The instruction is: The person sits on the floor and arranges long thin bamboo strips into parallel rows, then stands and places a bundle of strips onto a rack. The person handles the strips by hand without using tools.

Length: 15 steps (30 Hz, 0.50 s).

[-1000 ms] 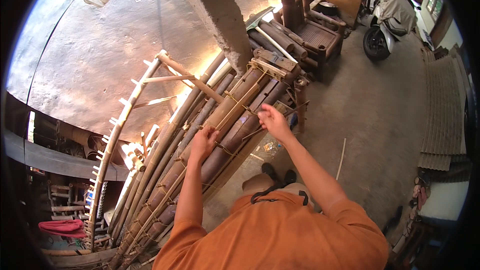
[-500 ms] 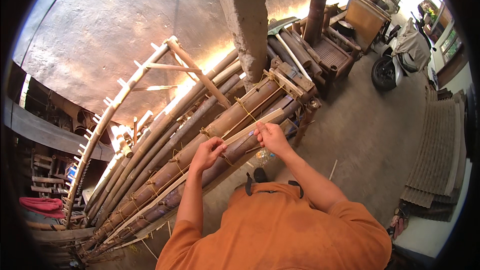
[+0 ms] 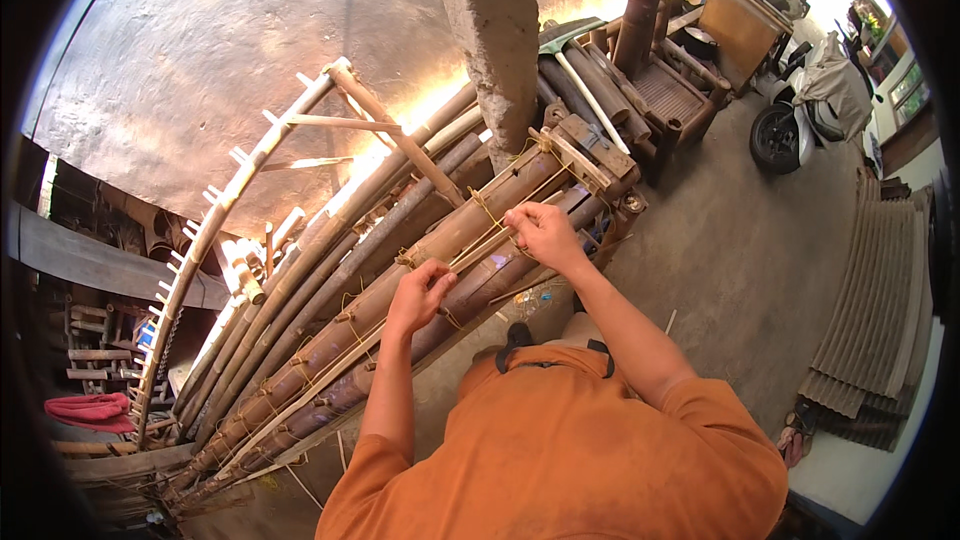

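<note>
A long pale bamboo strip [image 3: 340,364] runs along the gap between two thick brown bamboo poles [image 3: 440,242]. My left hand [image 3: 420,297] pinches it near the middle, thumb against bent fingers. Farther up and to the right, my right hand [image 3: 543,237] grips the strip with curled fingers, the back of the hand covering part of it. Thin yellow cord [image 3: 487,208] is tied at intervals around the poles, with loose ends sticking up. At the upper right end, a wooden crosspiece [image 3: 578,162] sits across the poles.
A curved bamboo frame with pegs [image 3: 233,175] leans at the left beside more poles [image 3: 340,240]. A concrete post [image 3: 490,50] rises behind. At the right are a covered motorbike [image 3: 825,105] and stacked corrugated sheets [image 3: 860,310]. A red cloth [image 3: 90,412] lies far left.
The strip has turned from its broad face to a narrower edge and sits closer to the gap. Both hands have shifted slightly up and away, still on it.
</note>
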Tool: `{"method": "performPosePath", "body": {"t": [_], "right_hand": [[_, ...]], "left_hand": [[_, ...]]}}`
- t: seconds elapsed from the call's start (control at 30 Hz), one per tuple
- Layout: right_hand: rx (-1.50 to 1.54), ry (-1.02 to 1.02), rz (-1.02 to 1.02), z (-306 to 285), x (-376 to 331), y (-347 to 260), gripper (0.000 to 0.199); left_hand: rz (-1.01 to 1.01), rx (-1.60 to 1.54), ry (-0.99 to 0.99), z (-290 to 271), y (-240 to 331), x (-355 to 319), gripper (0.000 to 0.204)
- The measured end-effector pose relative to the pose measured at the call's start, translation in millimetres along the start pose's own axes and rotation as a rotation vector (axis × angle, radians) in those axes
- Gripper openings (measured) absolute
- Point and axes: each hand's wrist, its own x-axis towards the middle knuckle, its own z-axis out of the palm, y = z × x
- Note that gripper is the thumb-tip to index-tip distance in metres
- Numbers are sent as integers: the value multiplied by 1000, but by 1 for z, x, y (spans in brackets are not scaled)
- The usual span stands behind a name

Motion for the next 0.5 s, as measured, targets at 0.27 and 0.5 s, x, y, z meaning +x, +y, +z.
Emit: {"method": "performPosePath", "body": {"t": [0.27,0.5], "right_hand": [[252,-883,405,7,-83,41,27],[-242,-595,164,-24,-80,70,51]], "left_hand": [[11,37,24,10,15,25,29],[228,289,89,26,1,47,19]]}}
